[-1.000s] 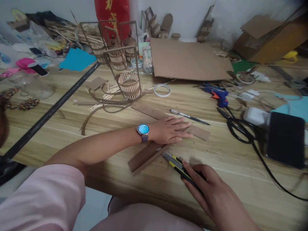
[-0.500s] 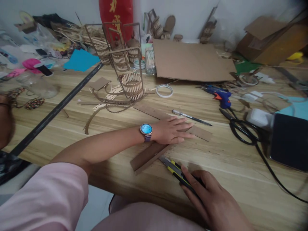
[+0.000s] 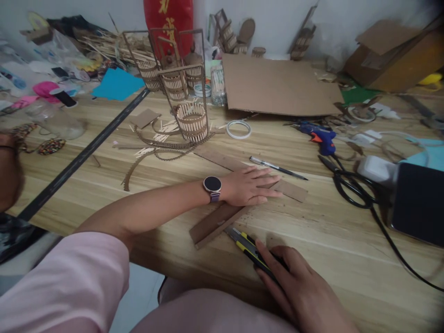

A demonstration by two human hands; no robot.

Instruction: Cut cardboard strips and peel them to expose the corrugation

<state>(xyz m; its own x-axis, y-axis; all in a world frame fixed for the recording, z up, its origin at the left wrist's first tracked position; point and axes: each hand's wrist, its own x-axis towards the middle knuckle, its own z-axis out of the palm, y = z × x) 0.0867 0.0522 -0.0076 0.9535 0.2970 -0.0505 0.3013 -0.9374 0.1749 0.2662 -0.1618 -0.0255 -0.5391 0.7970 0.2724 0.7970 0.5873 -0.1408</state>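
Note:
Fingers spread and lying flat, my left hand (image 3: 246,187) presses on crossed cardboard strips at the middle of the table. One strip, a darker cardboard strip (image 3: 213,225), sticks out below my wrist toward the front edge. Another cardboard strip (image 3: 222,158) runs under the hand from upper left, its end showing beyond my fingertips. My right hand (image 3: 298,277) grips a yellow and black utility knife (image 3: 248,246). The knife's blade tip lies at the lower edge of the darker strip; whether it touches is hard to tell. A black pen (image 3: 277,168) lies just beyond my left fingers.
A small stick basket (image 3: 192,124) with a tall handle stands behind, near a white tape roll (image 3: 238,130). Scissors (image 3: 352,185), a blue glue gun (image 3: 317,134) and a black device (image 3: 418,203) lie at right. A large cardboard sheet (image 3: 277,88) is at the back.
The utility knife in my right hand has moved slightly left along the strip's edge. My left hand stays pressed in place. The watch face has gone dark.

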